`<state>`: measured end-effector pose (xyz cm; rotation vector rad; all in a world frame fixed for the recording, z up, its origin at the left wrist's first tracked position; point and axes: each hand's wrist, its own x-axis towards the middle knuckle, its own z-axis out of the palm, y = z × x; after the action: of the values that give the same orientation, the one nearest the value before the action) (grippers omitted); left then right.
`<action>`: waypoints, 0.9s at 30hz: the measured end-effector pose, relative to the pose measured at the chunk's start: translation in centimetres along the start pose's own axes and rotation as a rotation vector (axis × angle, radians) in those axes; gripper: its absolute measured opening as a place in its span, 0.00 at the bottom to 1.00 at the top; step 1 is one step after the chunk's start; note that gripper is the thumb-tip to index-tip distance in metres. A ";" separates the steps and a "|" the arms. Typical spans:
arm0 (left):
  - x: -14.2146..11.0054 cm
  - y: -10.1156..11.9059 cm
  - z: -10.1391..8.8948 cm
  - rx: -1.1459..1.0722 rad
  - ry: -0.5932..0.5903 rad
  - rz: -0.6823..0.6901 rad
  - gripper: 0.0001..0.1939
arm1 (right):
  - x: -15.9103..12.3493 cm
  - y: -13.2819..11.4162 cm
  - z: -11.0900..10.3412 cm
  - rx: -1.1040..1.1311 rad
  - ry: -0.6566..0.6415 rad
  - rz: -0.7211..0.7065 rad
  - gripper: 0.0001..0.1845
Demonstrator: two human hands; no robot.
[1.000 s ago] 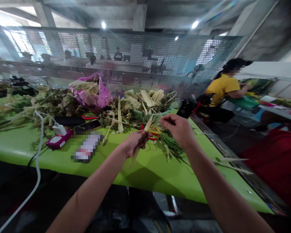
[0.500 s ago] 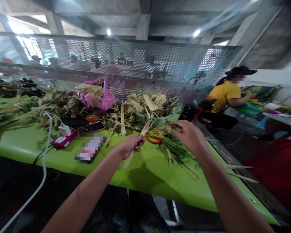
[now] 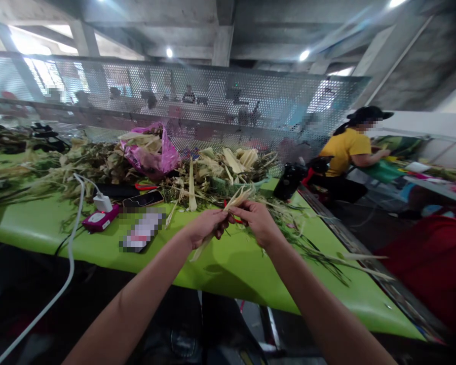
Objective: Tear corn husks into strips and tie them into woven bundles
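Note:
My left hand [image 3: 209, 226] is closed around a small bundle of pale dried husk strips [image 3: 238, 196], whose ends fan out above the fist and trail below it. My right hand [image 3: 261, 223] meets the left one, its thumb and fingers pinched on the bundle's upper part. Whether it also holds an added strip is too small to tell. Red loop handles [image 3: 238, 220], perhaps of scissors, lie on the table partly hidden behind my hands. Thin green stalks [image 3: 307, 246] spread out to the right of my right hand.
Dried husks [image 3: 231, 161] heap over a green basket [image 3: 264, 181]. Left of it are a pink plastic bag [image 3: 169, 152], a dark phone [image 3: 142, 199], a blurred-screen phone [image 3: 143, 230] and a magenta power strip [image 3: 101, 219]. A black bottle [image 3: 287, 183] stands right. A yellow-shirted person [image 3: 347, 149] sits beyond.
My right hand has moved left from above the green stalks to the bundle, its fingers closing on it. Several green stalks have shifted toward the right edge. My left hand keeps its hold.

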<state>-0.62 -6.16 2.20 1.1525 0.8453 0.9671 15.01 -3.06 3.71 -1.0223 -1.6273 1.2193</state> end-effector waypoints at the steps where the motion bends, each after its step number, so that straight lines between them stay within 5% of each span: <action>1: -0.1 0.0 -0.1 -0.010 0.012 0.007 0.16 | -0.1 -0.1 0.1 0.007 0.012 0.002 0.19; 8: 0.0 0.3 -0.6 -0.017 0.063 0.009 0.12 | -1.0 -0.6 -0.3 -0.002 -0.211 0.223 0.20; 13: 0.0 0.4 -1.2 0.256 0.128 0.021 0.11 | -1.4 -0.9 -1.7 -0.471 -0.122 -0.087 0.13; 20: -0.9 0.9 -1.3 0.893 0.107 0.261 0.12 | -3.3 -4.7 -2.5 -0.952 -0.121 -0.383 0.07; 23: -1.7 1.8 -0.6 0.920 -0.011 0.277 0.12 | -3.3 -5.8 -3.0 -0.994 -0.139 -0.397 0.07; 27: -2.9 3.3 0.4 0.758 -0.316 0.276 0.12 | -2.3 -5.5 -3.7 -0.774 -0.237 -0.304 0.10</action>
<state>-1.87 -8.62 5.71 2.0563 0.8248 0.6546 18.58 -5.19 9.39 -1.0378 -2.4268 0.5055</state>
